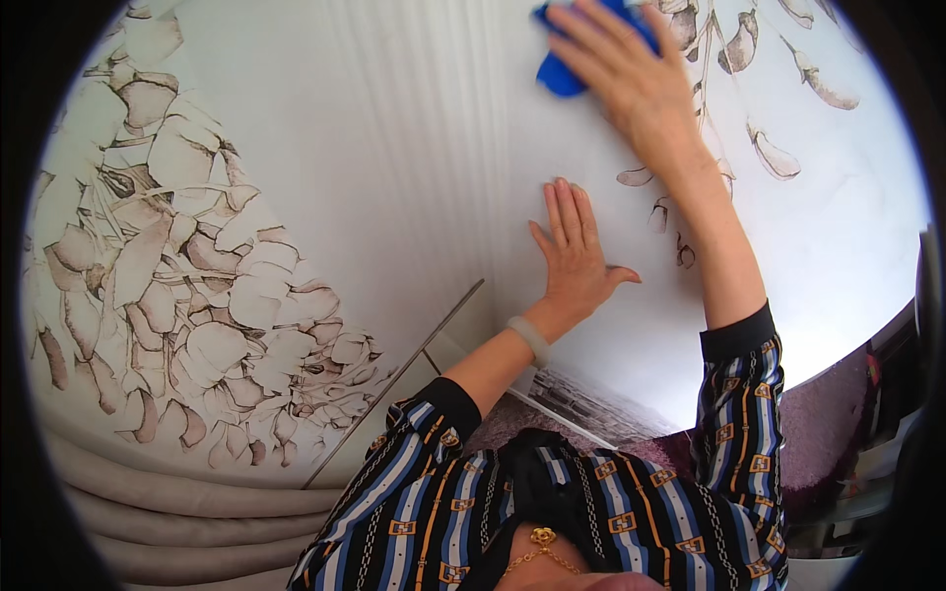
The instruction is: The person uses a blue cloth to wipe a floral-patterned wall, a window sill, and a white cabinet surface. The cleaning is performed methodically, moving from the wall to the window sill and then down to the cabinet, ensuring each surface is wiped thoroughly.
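At the top of the view my right hand (636,89) presses a blue cloth (562,77) against a white wall panel (788,236) printed with brown flower petals. Its fingers lie stretched over the cloth, and part of the cloth sticks out to the left below the fingertips. Lower down, my left hand (574,261) rests flat on the same white surface with its fingers stretched and thumb out to the side. Nothing is in it. A pale bangle (530,340) circles the left wrist.
To the left, another white panel (325,187) bears a large flower print and meets the right one at a corner. A thin dark trim strip (424,347) slants along its lower edge. Beige padded folds (187,497) lie at lower left. A purple rug (818,424) shows at lower right.
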Demonstrator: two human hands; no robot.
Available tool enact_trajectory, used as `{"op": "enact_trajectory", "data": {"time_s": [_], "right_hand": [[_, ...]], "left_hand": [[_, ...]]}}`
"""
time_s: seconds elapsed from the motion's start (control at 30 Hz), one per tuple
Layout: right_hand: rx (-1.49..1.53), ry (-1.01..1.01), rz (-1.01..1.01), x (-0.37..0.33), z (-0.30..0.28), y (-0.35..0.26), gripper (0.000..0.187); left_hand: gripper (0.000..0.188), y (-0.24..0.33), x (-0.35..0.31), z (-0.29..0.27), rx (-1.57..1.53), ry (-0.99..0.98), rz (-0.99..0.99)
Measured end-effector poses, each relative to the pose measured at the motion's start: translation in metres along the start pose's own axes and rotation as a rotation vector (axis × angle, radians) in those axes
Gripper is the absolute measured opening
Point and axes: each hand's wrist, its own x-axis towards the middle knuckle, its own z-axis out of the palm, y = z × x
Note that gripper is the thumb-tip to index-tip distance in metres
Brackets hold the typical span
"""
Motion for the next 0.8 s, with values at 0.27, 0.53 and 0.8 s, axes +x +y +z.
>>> {"op": "enact_trajectory", "data": {"time_s": [0.27,0.53,0.8], "right_hand": [[0.178,0.018,0.103,-0.032,0.008,-0.033,0.047],[0.566,-0.328,-0.161,-0.109,0.005,-0.071,0.028],[0.243,0.177,0.204,-0.046,0.011,-0.046,0.033]], "left_hand": [[0.143,0.012,-0.008,0.002,-0.032,0.021,0.014],[0.08,-0.036,-0.036,-0.002,-0.169,0.099,0.09],[0.065,-0.037,0.015,-0.039,-0.135,0.299,-0.054]]}}
